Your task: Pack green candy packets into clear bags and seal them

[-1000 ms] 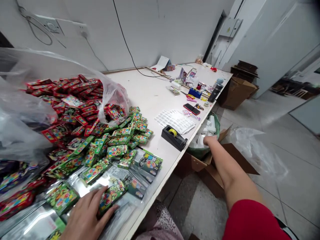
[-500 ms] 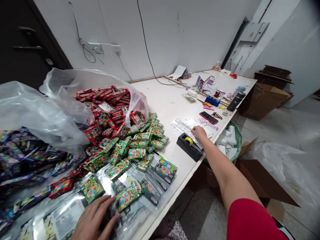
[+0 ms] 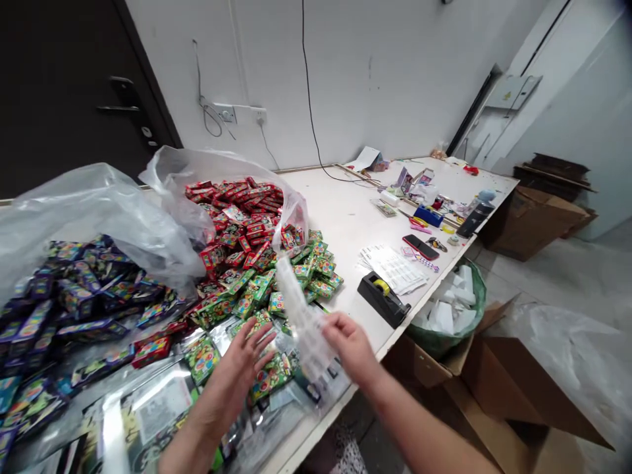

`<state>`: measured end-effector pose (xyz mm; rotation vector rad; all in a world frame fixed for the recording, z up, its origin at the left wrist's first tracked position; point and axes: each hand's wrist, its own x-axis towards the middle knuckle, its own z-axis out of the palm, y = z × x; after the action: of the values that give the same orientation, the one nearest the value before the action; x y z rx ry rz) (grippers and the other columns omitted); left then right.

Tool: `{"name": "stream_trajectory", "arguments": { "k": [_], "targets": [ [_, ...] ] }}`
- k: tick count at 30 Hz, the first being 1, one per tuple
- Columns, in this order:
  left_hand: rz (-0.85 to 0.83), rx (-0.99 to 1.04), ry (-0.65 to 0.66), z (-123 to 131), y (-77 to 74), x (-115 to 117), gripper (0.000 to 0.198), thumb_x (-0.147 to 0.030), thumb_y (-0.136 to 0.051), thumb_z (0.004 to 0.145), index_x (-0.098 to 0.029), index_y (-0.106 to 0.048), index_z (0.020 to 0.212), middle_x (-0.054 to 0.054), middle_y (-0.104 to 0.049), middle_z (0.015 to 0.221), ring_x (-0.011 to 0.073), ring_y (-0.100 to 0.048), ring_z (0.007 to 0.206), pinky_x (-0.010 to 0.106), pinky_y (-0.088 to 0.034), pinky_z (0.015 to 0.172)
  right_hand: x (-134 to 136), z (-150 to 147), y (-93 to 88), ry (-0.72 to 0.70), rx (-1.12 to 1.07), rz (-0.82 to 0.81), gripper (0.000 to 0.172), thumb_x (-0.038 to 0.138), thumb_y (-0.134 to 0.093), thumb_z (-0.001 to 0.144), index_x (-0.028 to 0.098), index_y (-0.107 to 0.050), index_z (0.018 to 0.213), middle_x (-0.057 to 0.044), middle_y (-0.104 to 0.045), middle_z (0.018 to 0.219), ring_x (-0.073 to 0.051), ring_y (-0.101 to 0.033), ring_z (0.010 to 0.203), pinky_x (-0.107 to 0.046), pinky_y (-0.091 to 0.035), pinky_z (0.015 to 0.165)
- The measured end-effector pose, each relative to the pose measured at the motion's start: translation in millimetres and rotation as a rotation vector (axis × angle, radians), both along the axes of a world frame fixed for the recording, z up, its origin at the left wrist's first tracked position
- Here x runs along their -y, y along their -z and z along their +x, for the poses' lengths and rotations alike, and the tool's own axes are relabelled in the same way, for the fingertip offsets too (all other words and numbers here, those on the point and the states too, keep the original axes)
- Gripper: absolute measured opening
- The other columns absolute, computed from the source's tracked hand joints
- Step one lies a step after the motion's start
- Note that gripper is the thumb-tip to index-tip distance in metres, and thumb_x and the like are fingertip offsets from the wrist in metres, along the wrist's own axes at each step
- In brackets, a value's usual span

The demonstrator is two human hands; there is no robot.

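Here's the right hand point(image 3: 349, 342), fingers closed on a clear plastic sleeve point(image 3: 302, 322) that rises at a tilt over the table. It's blurred, so this looks like a pinch near its lower end, though that's hard to swear to. The left hand point(image 3: 241, 375) is open, fingers spread, just beside the sleeve and above a spread of green packets point(image 3: 271, 306). Bright circles on those packets, but no writing I can read from here! Behind them, red packets point(image 3: 237, 224) spill from a clear plastic bag point(image 3: 217, 171), with purple packets point(image 3: 74, 296) to the left. On the white table point(image 3: 345, 224) sit a black tape dispenser point(image 3: 382, 299) with yellow tape, a printed sheet point(image 3: 392, 268) and a phone point(image 3: 419, 247). Down beside the table, a green bin point(image 3: 447, 339) of white scraps meets a cardboard box point(image 3: 508, 388); a dark door point(image 3: 64, 85) stands behind.
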<state>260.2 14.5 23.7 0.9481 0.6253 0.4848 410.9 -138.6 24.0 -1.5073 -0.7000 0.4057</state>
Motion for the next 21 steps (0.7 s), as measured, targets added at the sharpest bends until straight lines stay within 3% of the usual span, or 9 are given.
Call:
{"name": "stream_trajectory", "arguments": {
  "k": [4,8,10,11,14,16,18,21],
  "targets": [
    [-0.082,0.061,-0.276,-23.4,-9.9,-9.6,0.057,-0.037,-0.091,0.05,-0.022,-0.066,0.099,0.002,-0.073,0.092,0.0203,-0.07,0.084,0.026,-0.058,0.07,-11.3,-68.2,29.6,-0.186,-0.025,0.078,0.029,0.046,-0.059,0.086,0.021,-0.057,0.072,-0.007,-0.065,0.093,-0.019,-0.061,0.087,-0.032,-0.047,0.079],
    [-0.089,-0.007,-0.425,-63.1,-20.6,-10.7,0.056,-0.033,-0.094,0.04,-0.018,-0.068,0.088,0.001,-0.074,0.082,0.0169,-0.068,0.068,0.025,-0.057,0.062,-10.1,-88.4,40.3,-0.466,-0.091,0.02,0.032,0.052,-0.063,0.082,0.021,-0.059,0.075,-0.009,-0.065,0.1,-0.022,-0.059,0.099,-0.038,-0.042,0.091],
    [-0.062,-0.005,-0.4,-78.5,-23.5,-5.6,0.05,-0.032,-0.093,0.044,-0.016,-0.069,0.085,0.001,-0.074,0.078,0.0162,-0.068,0.065,0.025,-0.056,0.062,-14.7,-87.8,35.5,-0.761,-0.332,-0.047,0.041,0.06,-0.063,0.079,0.02,-0.063,0.087,-0.011,-0.065,0.111,-0.024,-0.059,0.106,-0.039,-0.043,0.092],
    [-0.051,0.005,-0.333,-84.6,-23.2,-3.0,0.047,-0.032,-0.092,0.047,-0.016,-0.069,0.085,0.002,-0.073,0.076,0.0168,-0.068,0.064,0.026,-0.056,0.062,-20.0,-86.9,31.7,-0.876,-0.484,-0.064,0.051,0.066,-0.057,0.08,0.021,-0.063,0.104,-0.012,-0.063,0.118,-0.025,-0.057,0.111,-0.04,-0.044,0.092],
    [-0.052,0.011,-0.105,-100.5,-15.8,3.0,0.039,-0.033,-0.087,0.057,-0.014,-0.071,0.087,0.006,-0.074,0.079,0.019,-0.069,0.069,0.03,-0.056,0.068,-45.3,-90.6,17.6,-0.887,-0.738,-0.048,0.065,0.075,-0.052,0.077,0.024,-0.06,0.117,-0.011,-0.062,0.124,-0.025,-0.057,0.115,-0.04,-0.044,0.093],
    [-0.034,0.003,-0.031,-111.3,-9.5,4.8,0.035,-0.034,-0.083,0.064,-0.013,-0.072,0.09,0.008,-0.074,0.084,0.0192,-0.069,0.075,0.031,-0.055,0.074,-63.2,-102.1,8.3,-0.908,-0.815,-0.068,0.067,0.077,-0.051,0.075,0.025,-0.061,0.116,-0.011,-0.065,0.119,-0.027,-0.058,0.113,-0.042,-0.045,0.093],
    [0.008,-0.019,-0.044,-122.8,-5.0,4.5,0.033,-0.034,-0.079,0.069,-0.013,-0.071,0.093,0.009,-0.074,0.087,0.0193,-0.069,0.078,0.032,-0.053,0.077,-77.0,-119.2,1.5,-0.948,-0.851,-0.108,0.068,0.078,-0.051,0.075,0.024,-0.062,0.115,-0.01,-0.068,0.112,-0.028,-0.059,0.111,-0.044,-0.046,0.093],
    [0.081,-0.043,-0.214,-139.8,-2.2,1.3,0.037,-0.028,-0.08,0.067,-0.015,-0.065,0.099,0.006,-0.072,0.091,0.0184,-0.068,0.081,0.03,-0.053,0.076,-87.9,-143.8,-3.3,-0.975,-0.841,-0.138,0.064,0.073,-0.053,0.077,0.024,-0.062,0.117,-0.009,-0.071,0.107,-0.027,-0.061,0.108,-0.043,-0.046,0.092]
  ]
}}
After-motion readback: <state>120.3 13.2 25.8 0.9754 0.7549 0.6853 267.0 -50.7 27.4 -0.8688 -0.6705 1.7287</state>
